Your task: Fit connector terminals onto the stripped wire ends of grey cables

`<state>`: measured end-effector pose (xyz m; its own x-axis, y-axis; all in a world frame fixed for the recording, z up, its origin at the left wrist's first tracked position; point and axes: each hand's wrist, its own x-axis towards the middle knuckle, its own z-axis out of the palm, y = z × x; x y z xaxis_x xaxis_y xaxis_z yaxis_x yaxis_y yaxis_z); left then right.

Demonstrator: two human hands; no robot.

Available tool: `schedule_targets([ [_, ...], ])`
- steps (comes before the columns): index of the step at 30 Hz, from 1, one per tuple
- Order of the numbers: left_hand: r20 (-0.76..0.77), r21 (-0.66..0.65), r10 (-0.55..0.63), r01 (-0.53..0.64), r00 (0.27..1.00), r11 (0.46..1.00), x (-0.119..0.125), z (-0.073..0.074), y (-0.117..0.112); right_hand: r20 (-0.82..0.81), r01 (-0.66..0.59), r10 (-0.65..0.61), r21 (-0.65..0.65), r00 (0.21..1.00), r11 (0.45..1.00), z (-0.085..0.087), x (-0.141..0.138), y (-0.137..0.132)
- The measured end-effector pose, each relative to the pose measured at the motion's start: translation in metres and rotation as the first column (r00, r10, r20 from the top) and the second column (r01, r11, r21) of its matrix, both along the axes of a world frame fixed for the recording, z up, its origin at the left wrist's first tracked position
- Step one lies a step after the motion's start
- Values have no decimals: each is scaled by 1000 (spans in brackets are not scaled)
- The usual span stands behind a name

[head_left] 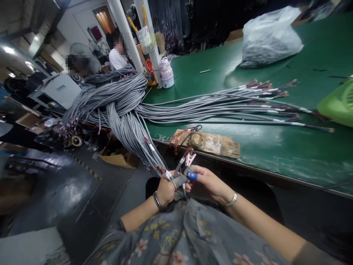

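Close to my body, below the table edge, both hands meet around the end of a grey cable [180,163]. My left hand [167,189], with grey wrapping on its thumb, is closed on the cable. Fingers of my right hand [206,180] are pinched at the same spot; a blue band circles one fingertip, and what lies between them is too small to make out. A pink clip [190,159] stands just above my fingertips, by a wooden block [217,143] with red and black wires at the table edge. Beside my left hand hangs a thick bundle of grey cables [132,136].
Many grey cables with stripped coloured ends [220,105] lie across the green table [275,151]. A white plastic bag [271,38], a green plastic object [339,103] and a lilac bottle [166,73] stand on it. Two people are at the back left. A cardboard box [118,160] sits below.
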<state>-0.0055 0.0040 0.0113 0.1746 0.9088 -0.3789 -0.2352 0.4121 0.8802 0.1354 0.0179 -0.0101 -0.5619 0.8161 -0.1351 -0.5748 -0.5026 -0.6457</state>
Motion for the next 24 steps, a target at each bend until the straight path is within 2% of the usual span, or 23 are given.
schedule_targets([
  [5,51,-9,-60,61,997,998,-4,0,2,28,-64,67,-72,997,995,-4,-3,3],
  [8,15,-51,-104,105,994,993,-6,0,1,-2,-48,48,-79,999,996,-2,-5,2],
  [11,-24,-61,-55,53,998,997,-4,-1,-1,-8,17,-18,-77,1000,997,-1,-4,1],
  [15,-33,-53,53,-54,998,997,0,1,-5,51,147,-142,-115,989,982,-8,5,6],
  [18,-21,-56,74,-75,997,996,4,6,-5,50,161,-156,-138,987,977,-13,10,16],
  [21,-6,-56,57,-57,998,997,9,13,0,117,191,-184,-46,976,981,-9,9,25],
  [23,6,-56,62,-62,998,997,13,16,5,226,276,-293,105,929,955,-3,6,29],
  [24,13,-54,70,-69,997,996,14,17,7,287,329,-371,186,883,926,0,5,30],
])
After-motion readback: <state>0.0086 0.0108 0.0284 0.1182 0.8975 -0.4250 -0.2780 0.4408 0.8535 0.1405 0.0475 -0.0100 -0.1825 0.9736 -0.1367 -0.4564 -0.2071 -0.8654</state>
